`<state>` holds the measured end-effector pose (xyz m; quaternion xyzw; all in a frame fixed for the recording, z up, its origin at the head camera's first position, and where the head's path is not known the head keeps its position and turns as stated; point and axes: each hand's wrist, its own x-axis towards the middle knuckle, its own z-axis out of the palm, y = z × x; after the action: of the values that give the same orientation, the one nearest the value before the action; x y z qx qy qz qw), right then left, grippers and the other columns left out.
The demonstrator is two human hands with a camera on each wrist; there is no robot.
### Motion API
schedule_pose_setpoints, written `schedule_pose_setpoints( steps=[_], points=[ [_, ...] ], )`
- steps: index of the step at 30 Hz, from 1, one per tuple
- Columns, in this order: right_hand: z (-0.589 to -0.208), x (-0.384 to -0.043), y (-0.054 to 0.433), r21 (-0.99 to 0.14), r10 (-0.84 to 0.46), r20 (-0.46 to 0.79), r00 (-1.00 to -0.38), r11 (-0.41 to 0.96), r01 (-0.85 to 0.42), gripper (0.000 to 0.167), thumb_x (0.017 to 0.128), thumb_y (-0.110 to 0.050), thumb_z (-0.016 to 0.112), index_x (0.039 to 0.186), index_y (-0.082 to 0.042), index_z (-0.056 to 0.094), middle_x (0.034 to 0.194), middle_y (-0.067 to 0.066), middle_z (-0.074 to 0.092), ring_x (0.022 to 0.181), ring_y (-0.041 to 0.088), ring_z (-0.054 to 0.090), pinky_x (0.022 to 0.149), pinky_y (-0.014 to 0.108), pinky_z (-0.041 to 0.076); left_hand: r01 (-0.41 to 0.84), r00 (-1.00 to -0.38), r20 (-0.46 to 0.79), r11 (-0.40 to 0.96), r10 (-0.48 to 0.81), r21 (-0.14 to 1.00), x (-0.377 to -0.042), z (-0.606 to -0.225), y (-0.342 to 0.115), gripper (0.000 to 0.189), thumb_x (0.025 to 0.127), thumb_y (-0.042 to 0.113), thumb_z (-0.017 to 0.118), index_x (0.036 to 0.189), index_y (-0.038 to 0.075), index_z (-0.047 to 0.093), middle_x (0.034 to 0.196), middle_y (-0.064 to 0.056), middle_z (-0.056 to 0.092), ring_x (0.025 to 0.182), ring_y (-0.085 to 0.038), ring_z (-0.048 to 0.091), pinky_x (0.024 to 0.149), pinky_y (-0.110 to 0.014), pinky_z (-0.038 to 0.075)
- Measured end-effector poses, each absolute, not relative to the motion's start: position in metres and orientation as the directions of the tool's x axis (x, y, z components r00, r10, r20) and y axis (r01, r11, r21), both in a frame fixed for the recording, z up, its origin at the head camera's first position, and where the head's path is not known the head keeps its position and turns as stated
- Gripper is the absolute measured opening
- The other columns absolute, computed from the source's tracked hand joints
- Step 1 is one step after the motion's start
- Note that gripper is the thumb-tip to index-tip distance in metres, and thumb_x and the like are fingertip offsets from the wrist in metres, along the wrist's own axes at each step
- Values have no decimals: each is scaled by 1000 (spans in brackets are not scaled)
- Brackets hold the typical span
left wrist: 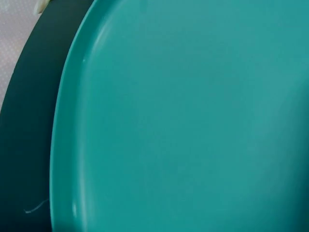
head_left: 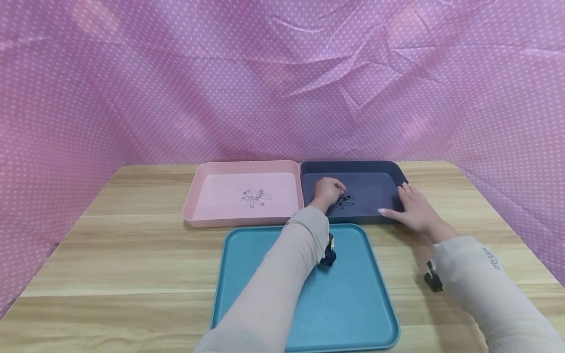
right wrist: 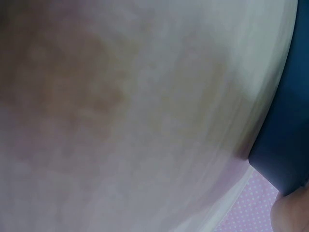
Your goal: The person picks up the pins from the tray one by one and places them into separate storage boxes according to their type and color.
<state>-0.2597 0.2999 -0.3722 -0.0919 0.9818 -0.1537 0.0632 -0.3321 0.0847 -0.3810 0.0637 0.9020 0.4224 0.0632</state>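
In the head view my left hand (head_left: 327, 191) reaches into the left part of the dark blue tray (head_left: 371, 185). Its fingers are bent, the tips right at a small pile of black safety pins (head_left: 345, 202). I cannot tell whether a pin is between them. My right hand (head_left: 415, 208) has its fingers spread over the right rim of that same tray, the thumb reaching along its near side. Beside it, the pink tray (head_left: 282, 184) holds several silver safety pins (head_left: 255, 197) in a loose heap.
A teal tray (head_left: 344, 304) lies in front of the two others, with my left forearm crossing over it. All three trays stand on a wooden table (head_left: 132, 274). Pink dotted cloth (head_left: 247, 98) hangs behind and at both sides.
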Motion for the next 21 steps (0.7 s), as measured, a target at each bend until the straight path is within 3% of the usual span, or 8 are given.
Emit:
schedule_pose_setpoints(
  steps=[6,8,13,15,21],
  points=[
    [-371,-258,299,-318,-202,-93,-975,934,-164,98,79,-58,44,130,17,6,135,34,-1,124,42,-4,99,51,-2,81,-987,-39,699,155,710,-333,-385,91,11,81,12,60,83,14,70,85,3,65,89,-13,55,81,-23,40],
    [-370,-258,299,-317,-200,-94,-975,935,-162,98,79,-58,43,130,17,6,135,34,-1,124,42,-4,99,51,-2,141,-985,26,696,173,704,-353,-411,97,9,78,13,63,78,18,71,80,6,64,83,-12,56,76,-23,42],
    [-369,-258,299,-316,-194,-94,-977,936,-155,98,79,-59,44,130,16,6,135,34,-1,125,42,-4,99,51,-1,150,-975,-12,689,224,709,-371,-424,100,6,77,16,65,76,19,70,78,9,63,82,-8,55,76,-19,41],
    [-370,-258,300,-317,-194,-94,-976,936,-155,99,79,-59,44,130,16,6,135,33,-1,125,41,-4,99,51,-1,102,-976,-65,705,206,701,-349,-397,94,9,81,14,61,82,14,70,84,6,64,87,-8,55,80,-18,40],
    [-372,-260,301,-317,-190,-103,-976,937,-149,99,78,-60,43,131,15,6,136,33,-2,125,41,-5,99,51,-2,101,-977,-49,652,208,751,-325,-372,82,12,81,13,60,87,9,69,87,2,64,86,-11,55,75,-19,42]
  ],
)
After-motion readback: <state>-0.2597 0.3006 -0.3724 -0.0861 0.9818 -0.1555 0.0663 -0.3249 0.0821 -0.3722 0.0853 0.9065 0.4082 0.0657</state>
